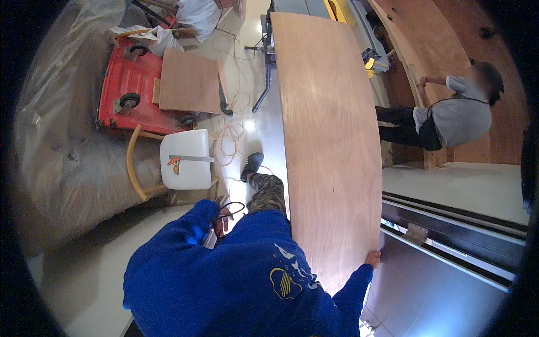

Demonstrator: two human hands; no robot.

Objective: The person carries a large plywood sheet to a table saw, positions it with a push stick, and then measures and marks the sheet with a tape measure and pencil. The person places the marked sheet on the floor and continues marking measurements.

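A long, narrow plywood board stretches from beside my body to the machine ahead. My right hand is closed on its right edge, near its close end. My left hand is low at my left side, half hidden by the blue sleeve. Its fingers look curled beside a small greyish object and a looped dark cable. What that hand holds I cannot make out.
A white-seated chair with a metal square stands left, near an upturned red cart bearing a wood panel. Orange cord lies on the floor. At right, a person stands by tall wooden panels.
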